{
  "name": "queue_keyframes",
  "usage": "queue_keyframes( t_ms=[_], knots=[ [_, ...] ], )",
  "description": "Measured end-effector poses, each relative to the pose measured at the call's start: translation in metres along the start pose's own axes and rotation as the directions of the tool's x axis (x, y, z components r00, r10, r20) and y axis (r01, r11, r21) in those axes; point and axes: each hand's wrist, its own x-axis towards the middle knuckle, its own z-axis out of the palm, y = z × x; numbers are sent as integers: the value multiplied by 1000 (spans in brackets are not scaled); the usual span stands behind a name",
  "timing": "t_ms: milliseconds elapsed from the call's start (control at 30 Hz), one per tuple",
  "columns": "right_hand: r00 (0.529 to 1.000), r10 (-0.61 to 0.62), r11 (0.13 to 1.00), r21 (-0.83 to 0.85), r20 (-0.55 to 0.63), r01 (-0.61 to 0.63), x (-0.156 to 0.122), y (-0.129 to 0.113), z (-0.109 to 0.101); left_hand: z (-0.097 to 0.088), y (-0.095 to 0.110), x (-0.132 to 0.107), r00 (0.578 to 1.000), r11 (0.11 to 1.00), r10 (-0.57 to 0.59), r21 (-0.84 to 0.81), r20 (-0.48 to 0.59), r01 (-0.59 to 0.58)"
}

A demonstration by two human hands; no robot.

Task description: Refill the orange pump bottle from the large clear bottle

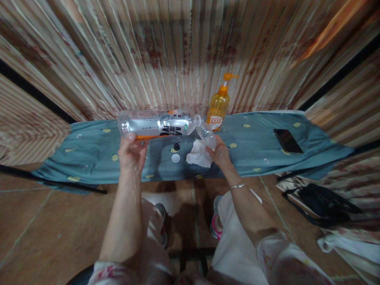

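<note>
A large clear plastic bottle (pixel 148 124) with a printed label lies nearly level in the air, its base gripped by my left hand (pixel 132 152). Its neck points right and meets the mouth of a small clear bottle (pixel 207 133), which is tilted. My right hand (pixel 220 152) is closed around the lower part of that small bottle. Whether liquid is passing between them I cannot tell. Below the bottles a white tissue (pixel 198 155) rests on the cloth, close to my right fingers. A black cap (pixel 177 146) and a white round cap (pixel 175 158) lie left of the tissue.
An orange pump bottle (pixel 219 105) stands behind the small bottle. A black phone (pixel 287 141) lies at the right on the blue-green cloth (pixel 95 154). Striped curtains (pixel 166 55) hang behind, and a black bag (pixel 323 202) sits low at the right.
</note>
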Motion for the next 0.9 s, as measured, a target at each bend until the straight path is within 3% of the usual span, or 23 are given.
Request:
queue_keyframes(
  t_ms=[900],
  knots=[
    [999, 35, 999, 35, -21, -34, -1, -5, -1, 0, 1, -1, 1000, 999, -4, 43, 11, 3]
  ],
)
